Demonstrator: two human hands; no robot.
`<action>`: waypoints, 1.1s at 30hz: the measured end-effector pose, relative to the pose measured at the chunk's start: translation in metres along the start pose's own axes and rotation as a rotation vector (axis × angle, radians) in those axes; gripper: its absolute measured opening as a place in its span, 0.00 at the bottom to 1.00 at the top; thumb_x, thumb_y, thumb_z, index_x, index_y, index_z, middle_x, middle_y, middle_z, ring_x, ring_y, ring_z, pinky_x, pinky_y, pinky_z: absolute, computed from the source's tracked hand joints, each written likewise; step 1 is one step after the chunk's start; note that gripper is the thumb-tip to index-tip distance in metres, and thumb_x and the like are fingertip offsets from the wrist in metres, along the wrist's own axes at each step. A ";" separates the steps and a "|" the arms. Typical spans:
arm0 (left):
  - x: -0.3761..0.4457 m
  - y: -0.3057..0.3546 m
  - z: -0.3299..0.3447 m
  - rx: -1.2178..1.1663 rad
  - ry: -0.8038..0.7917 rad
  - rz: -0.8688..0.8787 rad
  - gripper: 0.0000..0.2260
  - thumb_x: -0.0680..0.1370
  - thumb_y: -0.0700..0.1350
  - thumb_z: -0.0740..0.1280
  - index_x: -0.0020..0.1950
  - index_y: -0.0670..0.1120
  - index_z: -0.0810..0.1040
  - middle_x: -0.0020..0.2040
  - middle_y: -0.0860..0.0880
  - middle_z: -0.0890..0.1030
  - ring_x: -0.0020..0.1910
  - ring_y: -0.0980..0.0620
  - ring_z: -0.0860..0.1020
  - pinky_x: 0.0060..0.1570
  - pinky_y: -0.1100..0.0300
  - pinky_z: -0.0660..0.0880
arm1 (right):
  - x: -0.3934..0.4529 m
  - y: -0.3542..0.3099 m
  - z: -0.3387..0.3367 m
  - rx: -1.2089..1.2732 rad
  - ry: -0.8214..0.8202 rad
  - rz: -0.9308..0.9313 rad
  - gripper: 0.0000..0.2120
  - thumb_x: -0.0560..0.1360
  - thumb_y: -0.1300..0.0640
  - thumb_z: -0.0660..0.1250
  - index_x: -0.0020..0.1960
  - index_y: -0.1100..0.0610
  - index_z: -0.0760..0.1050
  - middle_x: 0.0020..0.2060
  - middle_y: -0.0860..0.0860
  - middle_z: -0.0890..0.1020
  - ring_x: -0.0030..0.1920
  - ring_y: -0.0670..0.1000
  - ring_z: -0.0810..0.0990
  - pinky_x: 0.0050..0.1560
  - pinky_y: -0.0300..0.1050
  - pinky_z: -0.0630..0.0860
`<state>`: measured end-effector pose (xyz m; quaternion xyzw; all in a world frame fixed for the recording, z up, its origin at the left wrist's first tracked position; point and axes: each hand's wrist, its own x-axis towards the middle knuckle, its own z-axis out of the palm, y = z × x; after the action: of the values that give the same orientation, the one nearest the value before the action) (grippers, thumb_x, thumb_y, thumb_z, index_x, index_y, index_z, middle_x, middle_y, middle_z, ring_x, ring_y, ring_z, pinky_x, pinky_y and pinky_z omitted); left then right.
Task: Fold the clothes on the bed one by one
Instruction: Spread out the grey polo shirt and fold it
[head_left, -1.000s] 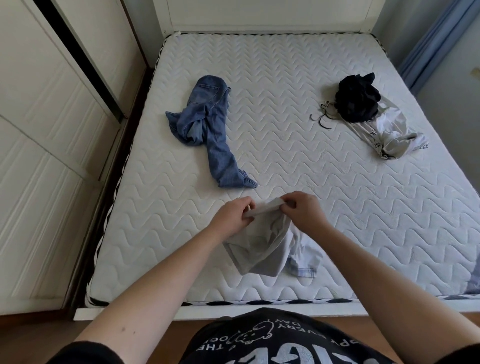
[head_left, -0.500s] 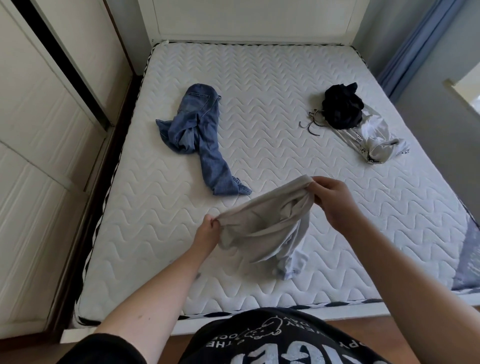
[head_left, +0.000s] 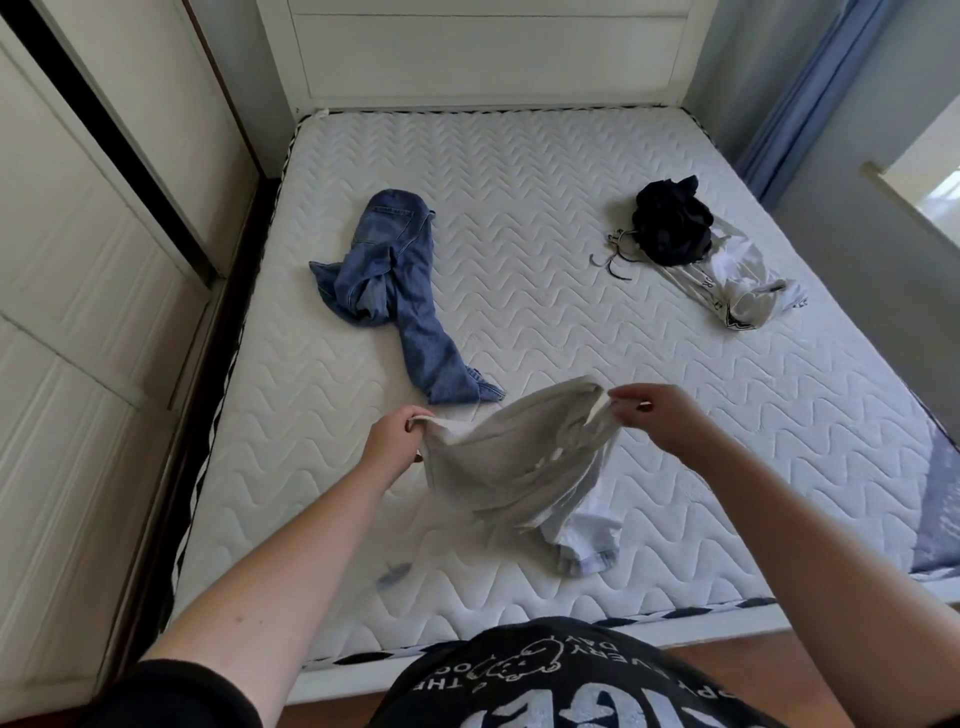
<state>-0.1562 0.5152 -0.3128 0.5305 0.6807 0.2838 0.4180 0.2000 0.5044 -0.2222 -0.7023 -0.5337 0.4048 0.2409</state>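
The left hand (head_left: 397, 444) grips one end of a light grey garment (head_left: 519, 462) and the right hand (head_left: 662, 418) pinches the other, stretching it between them above the mattress (head_left: 571, 208); its lower part trails onto the quilting. Crumpled blue jeans (head_left: 402, 291) lie just beyond the left hand. A black garment (head_left: 672, 223) on a white garment (head_left: 743, 291) sits well beyond the right hand.

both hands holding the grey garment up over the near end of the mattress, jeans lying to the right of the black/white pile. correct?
One thing is off: the jeans lie to the left of the black and white pile, not the right, as the head view shows. The rest stands: the left hand and the right hand both grip the grey garment above the near end of the mattress.
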 end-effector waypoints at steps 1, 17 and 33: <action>0.001 0.000 -0.002 0.014 -0.012 -0.003 0.11 0.80 0.37 0.61 0.50 0.50 0.80 0.44 0.48 0.79 0.39 0.48 0.80 0.34 0.60 0.80 | 0.000 0.006 0.003 -0.002 -0.003 0.023 0.08 0.77 0.61 0.69 0.55 0.55 0.82 0.45 0.53 0.85 0.43 0.48 0.84 0.44 0.38 0.78; 0.020 -0.015 -0.026 -0.188 0.196 -0.211 0.12 0.80 0.34 0.57 0.54 0.43 0.80 0.49 0.39 0.80 0.40 0.40 0.81 0.43 0.49 0.80 | -0.017 0.127 -0.077 -0.132 0.376 0.340 0.13 0.75 0.69 0.64 0.52 0.59 0.84 0.35 0.54 0.83 0.42 0.57 0.83 0.41 0.43 0.74; -0.022 0.067 0.167 -0.067 0.189 -0.274 0.11 0.78 0.34 0.60 0.49 0.44 0.80 0.40 0.42 0.82 0.32 0.53 0.80 0.30 0.62 0.76 | 0.019 0.268 -0.180 -0.254 0.158 0.230 0.10 0.77 0.62 0.65 0.45 0.56 0.85 0.31 0.48 0.81 0.32 0.48 0.77 0.28 0.38 0.67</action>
<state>0.0233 0.5030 -0.3332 0.3895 0.7729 0.2954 0.4045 0.4995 0.4552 -0.3340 -0.8131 -0.4761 0.3027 0.1435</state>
